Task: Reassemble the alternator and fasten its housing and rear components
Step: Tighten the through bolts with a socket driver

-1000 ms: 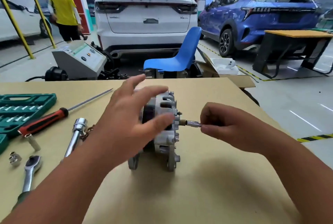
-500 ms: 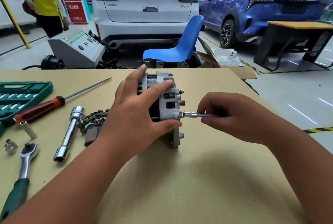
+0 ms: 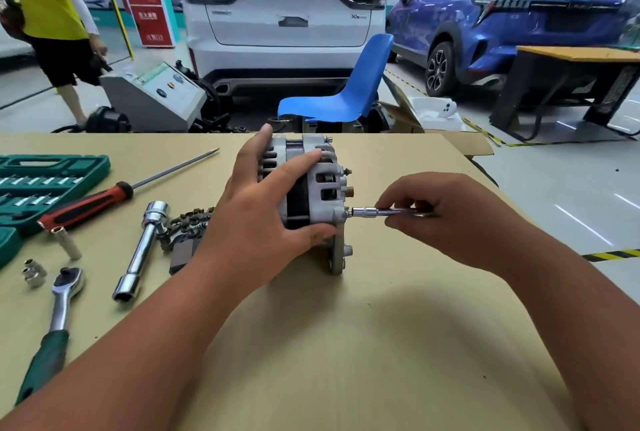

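Little changed since half a second before: left hand (image 3: 263, 212) still gripped alternator (image 3: 327, 188) standing on table (image 3: 381, 344), fingers curled over its top. Right hand (image 3: 450, 219) pinched driver (image 3: 375, 212), tip against housing bolt. Far left of left hand, green case (image 3: 93, 167) held rows of sockets (image 3: 34, 181).

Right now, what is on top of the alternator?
The left hand grips the alternator, fingers spread over its top and thumb on the near side. The housing under the palm is covered, so any bolts there cannot be seen.
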A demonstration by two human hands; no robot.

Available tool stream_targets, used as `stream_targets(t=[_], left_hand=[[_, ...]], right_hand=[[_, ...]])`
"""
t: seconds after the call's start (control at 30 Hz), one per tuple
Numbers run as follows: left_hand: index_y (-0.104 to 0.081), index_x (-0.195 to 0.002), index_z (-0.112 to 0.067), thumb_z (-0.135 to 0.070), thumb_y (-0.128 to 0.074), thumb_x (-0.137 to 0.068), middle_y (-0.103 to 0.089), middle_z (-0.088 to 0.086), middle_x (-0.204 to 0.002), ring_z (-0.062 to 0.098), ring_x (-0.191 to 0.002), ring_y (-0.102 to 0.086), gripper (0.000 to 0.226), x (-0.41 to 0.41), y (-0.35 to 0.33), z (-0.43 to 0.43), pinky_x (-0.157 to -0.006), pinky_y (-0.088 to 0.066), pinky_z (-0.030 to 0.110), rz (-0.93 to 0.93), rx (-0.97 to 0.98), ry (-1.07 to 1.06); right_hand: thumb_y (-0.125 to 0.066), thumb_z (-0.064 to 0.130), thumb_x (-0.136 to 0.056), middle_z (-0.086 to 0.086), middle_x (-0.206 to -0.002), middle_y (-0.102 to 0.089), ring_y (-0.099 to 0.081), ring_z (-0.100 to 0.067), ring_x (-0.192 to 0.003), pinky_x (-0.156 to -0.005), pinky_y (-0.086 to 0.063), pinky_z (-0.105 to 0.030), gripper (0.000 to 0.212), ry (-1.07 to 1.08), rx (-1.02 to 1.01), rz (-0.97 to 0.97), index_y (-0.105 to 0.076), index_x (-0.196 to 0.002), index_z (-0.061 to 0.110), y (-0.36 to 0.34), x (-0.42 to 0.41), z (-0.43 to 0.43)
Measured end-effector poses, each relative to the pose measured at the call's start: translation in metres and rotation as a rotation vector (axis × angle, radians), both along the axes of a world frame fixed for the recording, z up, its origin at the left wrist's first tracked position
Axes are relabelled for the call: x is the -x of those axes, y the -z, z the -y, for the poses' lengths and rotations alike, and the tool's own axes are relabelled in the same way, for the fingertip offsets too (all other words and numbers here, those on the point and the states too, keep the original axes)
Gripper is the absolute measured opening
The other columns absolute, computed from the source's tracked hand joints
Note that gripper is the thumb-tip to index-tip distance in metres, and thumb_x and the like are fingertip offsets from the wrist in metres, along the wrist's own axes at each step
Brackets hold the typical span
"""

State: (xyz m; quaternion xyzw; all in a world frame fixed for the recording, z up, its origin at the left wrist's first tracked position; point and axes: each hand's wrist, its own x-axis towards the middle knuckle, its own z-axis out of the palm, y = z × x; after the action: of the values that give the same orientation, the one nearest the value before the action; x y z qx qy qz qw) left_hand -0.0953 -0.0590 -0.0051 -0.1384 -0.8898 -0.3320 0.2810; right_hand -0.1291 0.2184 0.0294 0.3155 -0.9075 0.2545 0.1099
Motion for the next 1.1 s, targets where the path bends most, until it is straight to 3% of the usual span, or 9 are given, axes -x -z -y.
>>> stream_targets(t=[0.1, 0.23, 0.33, 0.43, 0.5, 0.63, 0.73, 0.93, 1.1], left_hand=[[-0.049, -0.152, -0.052, -0.046, -0.100, -0.066, -0.011, -0.023, -0.173, 0.008, -0.158, -0.024, 0.101, 0.004, 0.001, 0.007, -0.126, -0.034, 0.044, -0.010, 0.012, 0.027], [-0.052, -0.153, -0.049, -0.038, -0.100, -0.068, -0.011, -0.020, -0.175, -0.014, -0.152, -0.020, 0.098, 0.011, 0.003, 0.022, -0.119, -0.030, 0.022, -0.022, 0.061, 0.125], [-0.052, -0.152, -0.048, -0.038, -0.099, -0.068, -0.011, -0.020, -0.175, -0.016, -0.151, -0.021, 0.097, 0.013, 0.004, 0.027, -0.117, -0.027, 0.014, -0.029, 0.063, 0.155], [-0.052, -0.152, -0.047, -0.045, -0.095, -0.068, -0.010, -0.021, -0.175, -0.018, -0.149, -0.021, 0.094, 0.014, 0.005, 0.026, -0.115, -0.025, 0.006, -0.033, 0.053, 0.163], [-0.052, -0.152, -0.049, -0.055, -0.086, -0.067, -0.010, -0.023, -0.174, -0.017, -0.150, -0.019, 0.092, 0.013, 0.005, 0.025, -0.115, -0.025, 0.008, -0.030, 0.039, 0.169], [-0.050, -0.151, -0.051, -0.050, -0.090, -0.068, -0.010, -0.024, -0.174, -0.017, -0.151, -0.018, 0.091, 0.012, 0.004, 0.025, -0.115, -0.027, 0.012, -0.014, 0.028, 0.170], [-0.049, -0.151, -0.051, -0.054, -0.086, -0.068, -0.009, -0.025, -0.173, -0.018, -0.151, -0.017, 0.091, 0.011, 0.004, 0.024, -0.115, -0.026, 0.014, -0.006, 0.030, 0.164], [-0.051, -0.150, -0.051, -0.037, -0.098, -0.071, -0.009, -0.026, -0.173, -0.019, -0.149, -0.017, 0.094, 0.011, 0.004, 0.025, -0.115, -0.028, 0.017, 0.004, 0.035, 0.153], [-0.049, -0.150, -0.054, -0.038, -0.097, -0.071, -0.009, -0.027, -0.173, -0.016, -0.151, -0.017, 0.093, 0.011, 0.003, 0.024, -0.115, -0.028, 0.019, 0.007, 0.035, 0.152]], right_hand=[[-0.077, 0.023, -0.091, 0.024, -0.089, -0.064, -0.058, -0.006, -0.081, -0.059, -0.038, -0.023, 0.032, -0.008, -0.018, -0.008, -0.065, -0.099, 0.052, 0.000, 0.000, -0.001], [-0.079, 0.025, -0.090, 0.020, -0.084, -0.063, -0.057, -0.009, -0.076, -0.057, -0.039, -0.018, 0.032, -0.024, 0.009, 0.029, -0.068, -0.089, 0.055, 0.001, 0.003, 0.000], [-0.078, 0.024, -0.091, 0.019, -0.073, -0.063, -0.052, -0.008, -0.063, -0.054, -0.040, -0.016, 0.028, -0.024, 0.085, 0.107, -0.069, -0.090, 0.050, 0.003, 0.003, 0.000], [-0.068, 0.025, -0.099, 0.017, -0.075, -0.071, -0.054, -0.006, -0.060, -0.055, -0.041, -0.016, 0.022, -0.039, 0.073, 0.157, -0.069, -0.091, 0.046, 0.004, 0.003, 0.002], [-0.063, 0.025, -0.102, 0.016, -0.077, -0.072, -0.053, -0.006, -0.059, -0.055, -0.040, -0.017, 0.023, -0.046, 0.073, 0.166, -0.069, -0.092, 0.046, 0.003, 0.003, 0.004], [-0.078, 0.019, -0.090, 0.014, -0.075, -0.063, -0.050, -0.006, -0.059, -0.052, -0.044, -0.020, 0.030, -0.043, 0.132, 0.209, -0.067, -0.094, 0.047, 0.002, 0.001, 0.002], [-0.078, 0.013, -0.087, 0.012, -0.072, -0.062, -0.050, -0.007, -0.058, -0.050, -0.046, -0.026, 0.033, -0.010, 0.132, 0.205, -0.069, -0.089, 0.045, 0.002, 0.002, 0.000], [-0.078, 0.025, -0.091, 0.015, -0.076, -0.072, -0.056, -0.020, -0.064, -0.054, -0.044, -0.035, 0.027, 0.028, 0.165, 0.194, -0.076, -0.093, 0.052, 0.001, 0.006, -0.002], [-0.071, 0.021, -0.098, 0.002, -0.077, -0.077, -0.042, -0.013, -0.055, -0.048, -0.034, -0.025, 0.020, -0.066, 0.307, 0.340, -0.078, -0.096, 0.040, 0.003, 0.008, -0.001]])
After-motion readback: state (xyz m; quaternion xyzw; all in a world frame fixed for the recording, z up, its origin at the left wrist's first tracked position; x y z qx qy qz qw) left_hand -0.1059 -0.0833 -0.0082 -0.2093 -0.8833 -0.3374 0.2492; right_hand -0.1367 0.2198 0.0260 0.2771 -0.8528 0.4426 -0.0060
